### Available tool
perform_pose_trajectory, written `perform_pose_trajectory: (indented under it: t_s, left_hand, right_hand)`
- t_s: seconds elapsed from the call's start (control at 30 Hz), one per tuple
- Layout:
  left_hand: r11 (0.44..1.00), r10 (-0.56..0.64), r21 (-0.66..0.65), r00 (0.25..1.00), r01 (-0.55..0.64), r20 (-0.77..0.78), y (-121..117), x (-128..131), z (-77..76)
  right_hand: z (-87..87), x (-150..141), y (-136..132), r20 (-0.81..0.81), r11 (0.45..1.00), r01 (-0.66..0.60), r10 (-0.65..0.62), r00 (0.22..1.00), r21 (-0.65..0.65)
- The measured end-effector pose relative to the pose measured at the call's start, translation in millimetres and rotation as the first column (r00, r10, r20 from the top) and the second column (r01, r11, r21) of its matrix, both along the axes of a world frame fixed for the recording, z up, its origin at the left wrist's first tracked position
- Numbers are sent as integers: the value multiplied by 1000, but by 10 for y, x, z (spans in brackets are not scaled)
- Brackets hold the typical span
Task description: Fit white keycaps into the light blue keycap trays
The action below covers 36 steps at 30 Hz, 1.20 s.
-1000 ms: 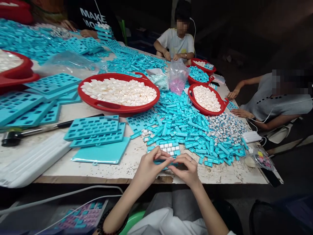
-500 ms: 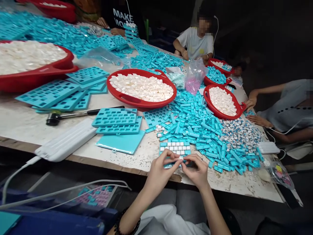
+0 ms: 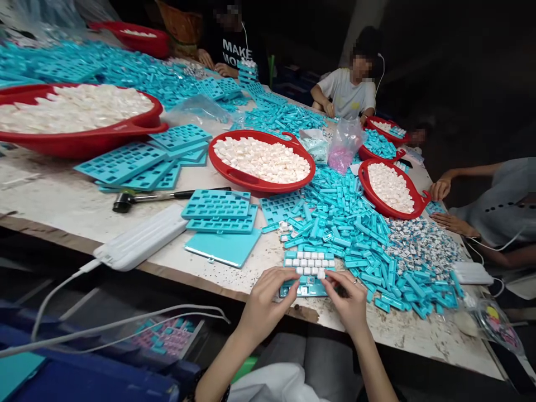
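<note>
A small keyboard (image 3: 313,291) with a teal base lies at the table's front edge, filled with rows of white and teal keycaps in its far part. In its near part, switch sockets show bare. My left hand (image 3: 268,301) is closed at the keyboard's left side, thumb and fingertips on its edge. At its right side my right hand (image 3: 348,295) has thumb and forefinger closed around a white keycap (image 3: 321,274) in the near row. A heap of teal keycaps (image 3: 335,218) spreads just behind and to the right.
Red baskets of white keycaps (image 3: 262,188) stand behind. Left of the keyboard are stacked teal plates (image 3: 218,211), a hammer (image 3: 144,197) and a white power strip (image 3: 142,237). Small white switches (image 3: 422,245) are piled right. Co-workers (image 3: 352,84) sit across the table.
The view has shifted, so the table appears lower and further right. My hands held a small white piece together above the keyboard; now they are apart, with the keycap down at the keyboard.
</note>
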State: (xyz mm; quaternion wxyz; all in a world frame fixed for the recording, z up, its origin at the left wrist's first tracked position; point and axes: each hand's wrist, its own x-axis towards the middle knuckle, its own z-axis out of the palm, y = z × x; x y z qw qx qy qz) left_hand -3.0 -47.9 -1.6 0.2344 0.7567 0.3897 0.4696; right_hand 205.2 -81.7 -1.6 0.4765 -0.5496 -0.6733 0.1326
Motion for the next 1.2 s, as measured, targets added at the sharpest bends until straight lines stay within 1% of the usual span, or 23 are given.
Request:
perform_pose_trajectory:
  t_s: [0.1, 0.2, 0.37, 0.5, 0.6, 0.83, 1.0, 1.2]
  left_hand:
    - [989, -92, 103, 989, 104, -115, 46, -13, -43]
    - [969, -140, 173, 967, 179, -214, 61, 2, -91]
    - [938, -193, 207, 917, 276, -348, 53, -10, -174]
    - [927, -189, 227, 894, 299, -406, 47, -13, -212]
    - [924, -168, 250, 895, 288, -412, 49, -4, -218]
    - [915, -162, 280, 900, 291, -405, 74, 8, -196]
    - [905, -191, 285, 900, 317, -393, 132, 13, -174]
    - [890, -251, 262, 881, 373, -402, 189, 12, -157]
  right_hand:
    - [2, -2, 25, 33, 997, -63, 64, 997, -46]
    - [-1, -5, 43, 73, 991, -109, 114, 991, -73]
    - [-26, -9, 50, 151, 987, -127, 141, 978, -97]
    - [-58, -16, 48, 172, 986, -122, 139, 975, -110]
    - [-80, -23, 52, 159, 987, -120, 136, 978, -108]
    - [-107, -43, 66, 123, 990, -112, 122, 985, -88]
    - [-95, -39, 69, 129, 988, -114, 127, 983, -107]
    - [-105, -44, 58, 211, 994, -85, 98, 973, -72]
